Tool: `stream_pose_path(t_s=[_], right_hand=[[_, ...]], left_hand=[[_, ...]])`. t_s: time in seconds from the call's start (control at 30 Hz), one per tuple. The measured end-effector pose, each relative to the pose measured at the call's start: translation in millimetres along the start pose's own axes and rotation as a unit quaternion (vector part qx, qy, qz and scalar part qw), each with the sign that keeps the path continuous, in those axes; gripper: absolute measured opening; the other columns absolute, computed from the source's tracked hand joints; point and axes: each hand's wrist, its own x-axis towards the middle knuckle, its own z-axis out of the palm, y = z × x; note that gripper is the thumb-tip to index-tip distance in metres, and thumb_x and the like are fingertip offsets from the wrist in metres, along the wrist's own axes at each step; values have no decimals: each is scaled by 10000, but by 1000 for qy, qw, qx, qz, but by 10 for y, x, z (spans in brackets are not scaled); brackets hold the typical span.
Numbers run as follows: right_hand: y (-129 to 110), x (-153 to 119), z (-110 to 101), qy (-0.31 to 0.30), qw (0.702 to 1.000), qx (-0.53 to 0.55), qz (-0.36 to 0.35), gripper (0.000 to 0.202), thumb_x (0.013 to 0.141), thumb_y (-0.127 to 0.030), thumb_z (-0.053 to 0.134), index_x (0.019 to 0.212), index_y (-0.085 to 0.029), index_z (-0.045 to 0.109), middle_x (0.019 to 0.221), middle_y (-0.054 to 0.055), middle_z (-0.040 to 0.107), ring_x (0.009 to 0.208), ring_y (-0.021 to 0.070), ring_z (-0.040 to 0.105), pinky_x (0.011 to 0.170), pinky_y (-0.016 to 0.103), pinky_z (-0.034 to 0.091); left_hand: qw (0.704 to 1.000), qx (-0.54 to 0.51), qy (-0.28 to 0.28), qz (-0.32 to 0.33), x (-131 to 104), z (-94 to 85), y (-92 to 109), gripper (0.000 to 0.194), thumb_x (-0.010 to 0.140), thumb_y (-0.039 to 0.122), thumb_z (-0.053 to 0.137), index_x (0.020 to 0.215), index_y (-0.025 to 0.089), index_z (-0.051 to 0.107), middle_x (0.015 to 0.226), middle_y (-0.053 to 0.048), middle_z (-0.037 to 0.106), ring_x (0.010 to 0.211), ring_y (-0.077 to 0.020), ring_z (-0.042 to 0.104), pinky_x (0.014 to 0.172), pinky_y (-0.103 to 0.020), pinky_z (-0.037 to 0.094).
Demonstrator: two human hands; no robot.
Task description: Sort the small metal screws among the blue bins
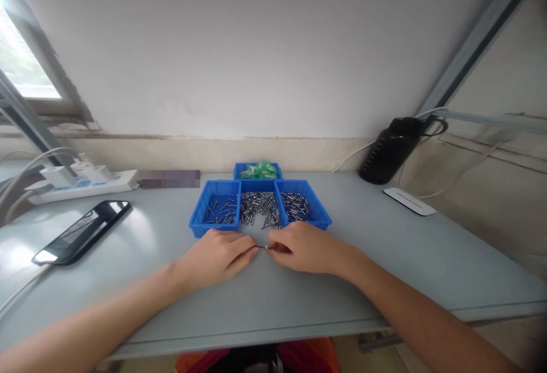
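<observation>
My left hand [223, 254] is closed in a pinch on one end of a thin metal screw [261, 247]. My right hand [299, 246] pinches the other end, where a small silvery bit shows at the fingertips; its exact shape is too small to tell. Just beyond my hands a pile of loose metal screws [260, 208] lies on the table between two blue bins. In the left blue bin [199, 216] are several scattered screws, while the right blue bin [318, 213] holds a thicker heap. Behind them a third blue bin [236, 172] contains crumpled green plastic [260, 170].
On the left lie a phone [83, 233] with a cable and a white power strip [85, 185] with plugs. A black bottle [390, 151] leans at the back right, near a flat white device [409, 201]. The grey table [256, 310] ends close to my body.
</observation>
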Motion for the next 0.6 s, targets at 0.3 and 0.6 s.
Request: stream_pose_path(t_s=[0.3, 0.6], right_hand=[[-30, -34, -64, 34, 998, 29, -39, 147, 863, -258, 445, 749, -188, 507, 604, -32, 546, 548, 91, 474, 534, 205, 270], [14, -28, -51, 41, 998, 31, -28, 53, 832, -211, 469, 810, -206, 517, 678, -30, 586, 612, 110, 518, 561, 208, 305]], left_hand=[[997, 9, -73, -5, -10, 53, -14, 258, 917, 262, 367, 757, 174, 548, 655, 12, 595, 589, -115, 563, 548, -239, 358], [998, 6, -49, -31, 2, 51, -37, 293, 938, 292, 335, 827, 181, 583, 714, 5, 619, 641, -123, 580, 590, -238, 384]])
